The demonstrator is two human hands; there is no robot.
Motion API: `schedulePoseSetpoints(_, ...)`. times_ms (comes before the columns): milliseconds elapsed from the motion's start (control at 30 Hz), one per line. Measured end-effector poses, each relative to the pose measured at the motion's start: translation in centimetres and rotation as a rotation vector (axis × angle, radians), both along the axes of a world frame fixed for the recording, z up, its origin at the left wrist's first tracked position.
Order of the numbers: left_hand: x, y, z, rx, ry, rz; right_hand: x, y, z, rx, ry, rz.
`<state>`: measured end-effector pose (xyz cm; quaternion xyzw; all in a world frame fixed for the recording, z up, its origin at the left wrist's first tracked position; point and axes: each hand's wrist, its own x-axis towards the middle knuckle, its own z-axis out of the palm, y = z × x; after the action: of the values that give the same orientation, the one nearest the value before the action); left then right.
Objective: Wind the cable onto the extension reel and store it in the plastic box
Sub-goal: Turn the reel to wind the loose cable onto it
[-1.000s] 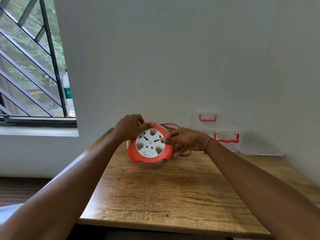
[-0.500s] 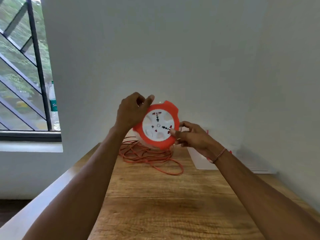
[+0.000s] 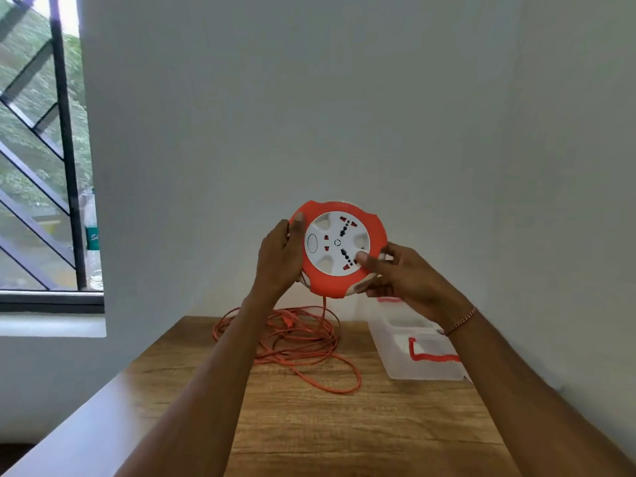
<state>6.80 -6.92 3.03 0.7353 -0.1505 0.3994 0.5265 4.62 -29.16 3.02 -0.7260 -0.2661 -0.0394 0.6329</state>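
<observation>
Reel [image 3: 339,249] held above desk [image 3: 344,425] by left hand [image 3: 280,258] and right hand [image 3: 409,280], fingers [image 3: 366,259] pressed on rim and face; cable [image 3: 292,342] hangs free for winding.

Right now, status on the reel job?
Left hand and right hand hold reel up over table. Cable unwound, heaped below. Plastic box open, nothing blocking it.

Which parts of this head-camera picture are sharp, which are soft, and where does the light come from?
Head view: the reel and the cable on the table are fairly sharp; the clear box is pale and low in contrast; daylight enters by the window at left; the wide lens stretches the forearms at the lower edge.
</observation>
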Motion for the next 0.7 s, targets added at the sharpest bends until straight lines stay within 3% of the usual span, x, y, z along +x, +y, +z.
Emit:
schedulePoseSetpoints(333, 1.9, 0.8, -0.5, -0.013, 0.044, -0.019, 2.2, 1.0, 1.3, -0.013, -0.006, -0.028)
schedulePoseSetpoints(433, 2.4, 0.9, -1.0, -0.081, 0.027, -0.030, 2.6, 1.3, 1.3, -0.110, -0.096, -0.119)
schedulePoseSetpoints(500, 2.7, 0.9, -1.2, -0.141, 0.034, -0.050, 2.9, 1.8, 1.4, -0.224, -0.254, -0.313)
schedulePoseSetpoints(600, 3.3, 1.0, -1.2, -0.170, 0.030, -0.039, 3.3, 2.2, 1.5, -0.391, -0.722, -0.599)
schedulePoseSetpoints(700, 3.5, 0.8, -1.1, -0.098, -0.010, -0.043, 2.5, 2.7, 2.3, -0.529, -1.070, -0.536)
